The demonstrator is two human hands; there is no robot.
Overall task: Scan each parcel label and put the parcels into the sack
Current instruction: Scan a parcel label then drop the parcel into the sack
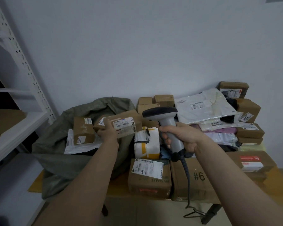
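Left to right: white shelving rack [15, 111]; green sack [52, 160], mouth open, with parcels inside; left hand [107, 132] clasping one end of a labelled brown carton [126, 123] above the sack's right rim; right hand [185, 136] wrapped round the barcode scanner [167, 121] just beside it. Held by one end, the carton may tip and drop in unscanned. Yellow-topped table [34, 185], heaped with parcels, stands against a plain grey wall [153, 46].

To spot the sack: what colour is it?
Dull olive green; the sack shows best in the head view.
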